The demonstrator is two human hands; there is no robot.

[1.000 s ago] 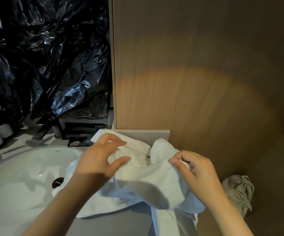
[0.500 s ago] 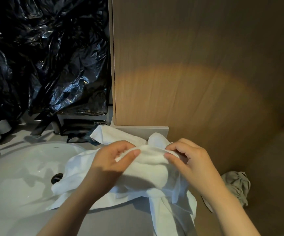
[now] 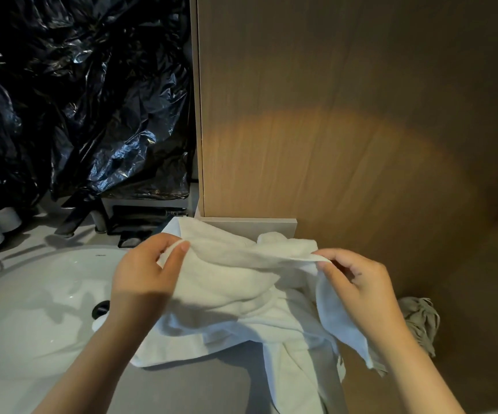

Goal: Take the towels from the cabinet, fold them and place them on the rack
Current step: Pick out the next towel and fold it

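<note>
Right of the sink point(image 3: 32, 324), my left hand point(image 3: 143, 279) pinches the top edge of a white towel point(image 3: 235, 285). Soft and limp, it lies bunched on the desk point(image 3: 182, 383). My right hand point(image 3: 361, 285) pinches the same edge, perhaps near a corner.

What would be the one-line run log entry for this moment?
step: stretching towel edge | left hand: pinches edge | right hand: pinches edge | towel: bunched, partly over sink | folded: not yet

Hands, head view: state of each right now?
Left hand: closed, pinching the white towel edge.
Right hand: closed, pinching the same edge.
</note>
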